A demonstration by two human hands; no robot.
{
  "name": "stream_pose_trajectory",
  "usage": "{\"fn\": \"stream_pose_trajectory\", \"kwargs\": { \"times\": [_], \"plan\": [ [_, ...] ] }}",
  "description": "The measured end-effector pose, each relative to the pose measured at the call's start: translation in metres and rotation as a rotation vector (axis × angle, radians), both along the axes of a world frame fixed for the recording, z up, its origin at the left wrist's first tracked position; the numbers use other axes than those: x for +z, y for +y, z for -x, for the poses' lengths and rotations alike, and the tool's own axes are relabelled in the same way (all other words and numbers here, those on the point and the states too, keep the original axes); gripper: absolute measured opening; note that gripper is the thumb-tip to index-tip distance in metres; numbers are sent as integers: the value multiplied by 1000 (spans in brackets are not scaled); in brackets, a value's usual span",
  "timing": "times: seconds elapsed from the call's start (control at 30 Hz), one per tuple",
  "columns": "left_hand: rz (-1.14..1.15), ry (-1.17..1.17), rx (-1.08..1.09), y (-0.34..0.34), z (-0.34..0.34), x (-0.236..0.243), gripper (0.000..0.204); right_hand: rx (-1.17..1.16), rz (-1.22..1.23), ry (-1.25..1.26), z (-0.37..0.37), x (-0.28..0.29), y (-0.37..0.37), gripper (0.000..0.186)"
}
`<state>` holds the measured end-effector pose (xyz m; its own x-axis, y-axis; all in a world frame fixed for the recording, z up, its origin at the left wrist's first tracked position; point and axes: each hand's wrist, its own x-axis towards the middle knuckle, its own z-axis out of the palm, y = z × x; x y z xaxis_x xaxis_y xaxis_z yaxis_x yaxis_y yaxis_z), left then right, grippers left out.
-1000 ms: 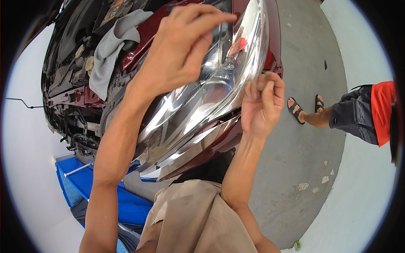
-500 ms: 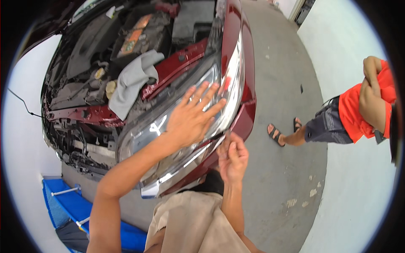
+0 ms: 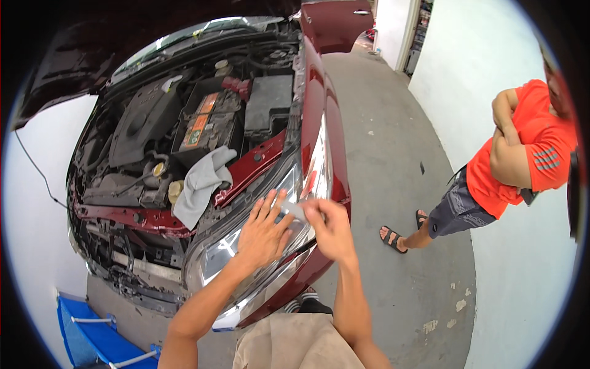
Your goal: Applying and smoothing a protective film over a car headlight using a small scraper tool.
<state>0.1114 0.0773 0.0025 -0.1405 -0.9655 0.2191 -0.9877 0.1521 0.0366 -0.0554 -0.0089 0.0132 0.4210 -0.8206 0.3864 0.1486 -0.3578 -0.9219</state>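
We laid our left hand (image 3: 263,234) flat on the headlight (image 3: 246,258), right hand (image 3: 332,229) just beside it. A cloth (image 3: 201,184) lay behind, in the engine bay (image 3: 184,123); a bystander (image 3: 510,160) stood right.

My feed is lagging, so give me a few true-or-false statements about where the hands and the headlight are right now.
1. The left hand lies flat on the headlight. True.
2. The right hand is down on the floor. False: it is at the headlight's upper edge, beside the left hand.
3. A grey cloth lies in the engine bay. True.
4. The hood is closed. False: it is up, and the battery shows.
5. A person in an orange shirt stands with arms folded. True.
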Motion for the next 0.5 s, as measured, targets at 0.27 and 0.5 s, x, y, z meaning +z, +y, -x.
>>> {"fn": "stream_pose_trajectory", "kwargs": {
  "times": [0.27, 0.5],
  "plan": [
    [108, 30, 138, 2, 22, -23, 66, -98, 907, -426, -40, 226, -42, 8],
    [80, -87, 156, -36, 21, -38, 74, 145, 197, -455, -61, 62, 62, 14]
  ]
}}
